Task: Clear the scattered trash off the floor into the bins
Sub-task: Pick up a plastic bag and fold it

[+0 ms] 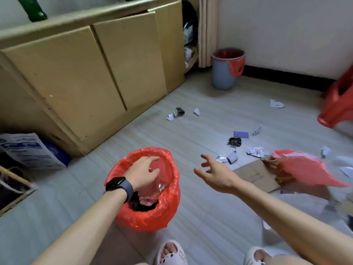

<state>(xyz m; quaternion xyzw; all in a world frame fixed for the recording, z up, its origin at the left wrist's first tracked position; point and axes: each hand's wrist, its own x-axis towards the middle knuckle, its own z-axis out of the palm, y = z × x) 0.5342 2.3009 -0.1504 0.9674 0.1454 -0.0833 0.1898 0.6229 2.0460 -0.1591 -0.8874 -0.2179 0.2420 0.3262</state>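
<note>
- Left grip (142, 172) reaches into red-lined bin (168, 213), fingers bent down onto clear wrapper (158, 188); pinching or released, cannot tell.
- Right grip (214, 173) hangs splayed, holding nothing; paper scraps (232, 156) lie on floor (200, 217) just beyond its fingertips.
- Risk: springy wrapper may cling to fingers and lift out; hasty withdrawal could drag loose liner (147, 150).
- Bin stands upright below left grip, long axis vertical, mouth up.
</note>
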